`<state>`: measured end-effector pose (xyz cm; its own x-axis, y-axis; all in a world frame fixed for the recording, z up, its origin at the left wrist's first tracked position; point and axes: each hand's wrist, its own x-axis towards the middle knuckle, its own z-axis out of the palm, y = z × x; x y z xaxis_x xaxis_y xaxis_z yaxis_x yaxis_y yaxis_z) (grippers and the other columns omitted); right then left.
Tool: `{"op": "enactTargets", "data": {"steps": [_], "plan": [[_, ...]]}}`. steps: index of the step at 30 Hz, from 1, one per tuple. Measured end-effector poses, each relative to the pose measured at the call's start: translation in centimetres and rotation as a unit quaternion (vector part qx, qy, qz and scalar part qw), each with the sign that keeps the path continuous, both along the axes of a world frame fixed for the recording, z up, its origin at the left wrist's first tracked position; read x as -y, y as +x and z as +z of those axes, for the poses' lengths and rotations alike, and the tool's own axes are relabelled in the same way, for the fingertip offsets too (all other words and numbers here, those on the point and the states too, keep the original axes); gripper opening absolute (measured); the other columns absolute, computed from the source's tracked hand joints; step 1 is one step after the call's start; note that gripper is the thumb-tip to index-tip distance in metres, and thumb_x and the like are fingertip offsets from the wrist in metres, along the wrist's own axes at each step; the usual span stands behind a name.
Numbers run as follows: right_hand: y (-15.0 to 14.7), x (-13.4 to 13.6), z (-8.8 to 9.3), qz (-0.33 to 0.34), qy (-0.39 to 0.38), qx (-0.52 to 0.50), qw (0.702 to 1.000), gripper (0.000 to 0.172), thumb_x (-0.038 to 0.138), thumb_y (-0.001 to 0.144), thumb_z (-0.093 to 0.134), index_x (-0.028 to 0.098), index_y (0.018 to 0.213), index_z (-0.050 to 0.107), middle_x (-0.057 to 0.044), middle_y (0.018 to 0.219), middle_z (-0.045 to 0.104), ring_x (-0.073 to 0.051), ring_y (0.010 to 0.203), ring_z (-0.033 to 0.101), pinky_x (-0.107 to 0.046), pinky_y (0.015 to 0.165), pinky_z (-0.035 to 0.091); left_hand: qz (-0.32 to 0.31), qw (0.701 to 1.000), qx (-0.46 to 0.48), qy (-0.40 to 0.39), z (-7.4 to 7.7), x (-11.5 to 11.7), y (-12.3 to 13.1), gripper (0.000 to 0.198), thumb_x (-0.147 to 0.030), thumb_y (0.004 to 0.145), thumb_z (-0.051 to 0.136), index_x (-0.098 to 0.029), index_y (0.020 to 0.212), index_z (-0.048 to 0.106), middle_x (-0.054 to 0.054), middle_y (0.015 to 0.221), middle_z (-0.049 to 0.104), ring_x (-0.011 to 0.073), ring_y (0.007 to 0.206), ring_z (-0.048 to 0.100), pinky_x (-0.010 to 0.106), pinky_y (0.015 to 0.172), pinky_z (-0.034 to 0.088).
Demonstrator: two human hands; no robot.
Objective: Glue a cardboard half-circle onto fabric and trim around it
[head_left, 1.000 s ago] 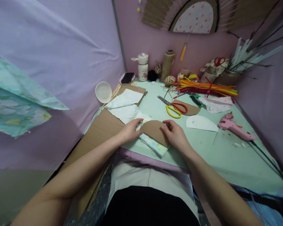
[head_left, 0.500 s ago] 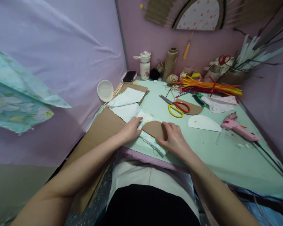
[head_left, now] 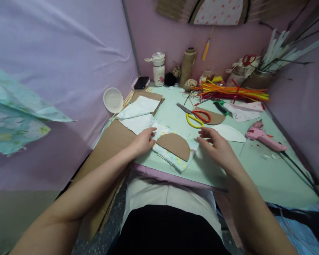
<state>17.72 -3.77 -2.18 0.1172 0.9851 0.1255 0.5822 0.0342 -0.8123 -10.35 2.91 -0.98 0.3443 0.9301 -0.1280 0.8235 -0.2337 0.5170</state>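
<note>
- A brown cardboard half-disc (head_left: pixel 173 146) lay flat on a piece of floral fabric (head_left: pixel 175 161), midway between a left hand (head_left: pixel 143 142) and a right hand (head_left: pixel 216 146).
- Its long axis ran aslant from beside the left thumb toward the right and back on the wrist side; the straight edge faced the wrists, the curve faced away.
- The left hand was the nearer, just beside the half-disc's left tip, thumb and fingers parted at the fabric's left side; contact under the fingers could not be made out.
- The right hand stood apart from the half-disc, fingers loosely spread, with a strip of fabric between; whether it touched the fabric's right corner could not be told.
- On the wrist side, the table (head_left: pixel 267 177) ended just past the fabric's frayed edge.
- Beyond both hands lay scissors (head_left: pixel 196 116), with green table top showing short of them; a white half-round piece (head_left: pixel 232 133) lay just behind the right hand.
- Widest room lay right of the right hand, short of a pink glue gun (head_left: pixel 267 139); a large cardboard sheet (head_left: pixel 106 147) flanked the left.
</note>
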Motion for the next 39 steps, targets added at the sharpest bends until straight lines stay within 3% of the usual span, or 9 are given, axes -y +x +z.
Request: {"op": "enactTargets", "data": {"steps": [5, 11, 15, 20, 24, 28, 33, 39], "plan": [[1.4, 1.4, -0.6, -0.006, 0.007, 0.021, 1.000, 0.028, 0.035, 0.088, 0.054, 0.021, 0.108, 0.068, -0.010, 0.111, 0.072, -0.024, 0.093, 0.067, -0.040, 0.085, 0.053, 0.011, 1.000, -0.008, 0.011, -0.2, -0.5, 0.2, 0.058, -0.009, 0.079, 0.053, -0.011, 0.137, 0.051, 0.010, 0.115, 0.067, 0.0188, 0.088, 0.066, 0.036, 0.092, 0.052], [0.0, 2.3, -1.6, 0.077, 0.129, 0.088, 0.985, 0.021, 0.031, 0.091, 0.053, 0.024, 0.102, 0.070, -0.010, 0.110, 0.071, -0.027, 0.106, 0.063, -0.047, 0.095, 0.049, 0.007, 1.000, -0.009, 0.025, -0.3, -0.6, 0.0, 0.056, -0.008, 0.078, 0.053, -0.013, 0.134, 0.053, 0.008, 0.110, 0.068, 0.0182, 0.089, 0.065, 0.034, 0.092, 0.051], [-0.6, 2.3, -2.2, 0.116, 0.147, 0.116, 0.975, 0.020, 0.030, 0.093, 0.054, 0.024, 0.102, 0.070, -0.011, 0.108, 0.071, -0.028, 0.105, 0.062, -0.049, 0.093, 0.049, 0.008, 0.998, -0.028, 0.058, 0.0, -0.5, 0.3, 0.049, -0.008, 0.078, 0.053, -0.013, 0.127, 0.057, 0.009, 0.108, 0.067, 0.0195, 0.092, 0.065, 0.033, 0.090, 0.052], [-0.7, 2.5, -3.4, 0.089, 0.164, 0.137, 0.973, 0.020, 0.030, 0.095, 0.053, 0.021, 0.102, 0.069, -0.013, 0.106, 0.071, -0.028, 0.102, 0.062, -0.049, 0.092, 0.049, -0.005, 0.995, -0.084, 0.047, 0.7, -0.7, 1.2, 0.032, -0.010, 0.083, 0.052, -0.016, 0.113, 0.063, 0.009, 0.102, 0.071, 0.0224, 0.096, 0.066, 0.033, 0.087, 0.050], [-0.8, 2.6, -3.6, 0.084, 0.162, 0.135, 0.974, 0.019, 0.030, 0.094, 0.053, 0.022, 0.101, 0.069, -0.012, 0.106, 0.071, -0.029, 0.103, 0.062, -0.049, 0.092, 0.049, 0.003, 0.993, -0.110, 0.038, 0.5, -1.1, 2.0, 0.030, -0.013, 0.083, 0.055, -0.016, 0.112, 0.061, 0.009, 0.099, 0.072, 0.0257, 0.097, 0.066, 0.035, 0.085, 0.050], [-0.8, 2.7, -3.6, 0.076, 0.163, 0.128, 0.975, 0.020, 0.032, 0.094, 0.052, 0.023, 0.101, 0.069, -0.012, 0.106, 0.071, -0.028, 0.103, 0.062, -0.049, 0.092, 0.049, 0.002, 0.993, -0.115, 0.037, 0.7, -1.3, 2.5, 0.029, -0.009, 0.083, 0.052, -0.019, 0.109, 0.061, 0.006, 0.092, 0.073, 0.0236, 0.093, 0.068, 0.032, 0.081, 0.050], [-0.5, 2.5, -3.9, 0.058, 0.175, 0.126, 0.975, 0.019, 0.031, 0.094, 0.052, 0.022, 0.102, 0.068, -0.012, 0.109, 0.070, -0.028, 0.104, 0.062, -0.050, 0.094, 0.048, 0.014, 0.990, -0.120, 0.068, 1.7, -1.6, 1.6, 0.032, -0.011, 0.086, 0.049, -0.018, 0.117, 0.056, 0.009, 0.099, 0.072, 0.0251, 0.097, 0.067, 0.034, 0.083, 0.049], [-1.4, 2.5, -3.7, 0.064, 0.195, 0.121, 0.971, 0.018, 0.030, 0.094, 0.054, 0.021, 0.103, 0.066, -0.013, 0.110, 0.069, -0.028, 0.106, 0.061, -0.049, 0.094, 0.048, 0.022, 0.984, -0.153, 0.090, 0.9, -2.1, 0.7, 0.032, -0.010, 0.087, 0.047, -0.017, 0.117, 0.057, 0.011, 0.105, 0.071, 0.0263, 0.103, 0.066, 0.035, 0.087, 0.048]]}}
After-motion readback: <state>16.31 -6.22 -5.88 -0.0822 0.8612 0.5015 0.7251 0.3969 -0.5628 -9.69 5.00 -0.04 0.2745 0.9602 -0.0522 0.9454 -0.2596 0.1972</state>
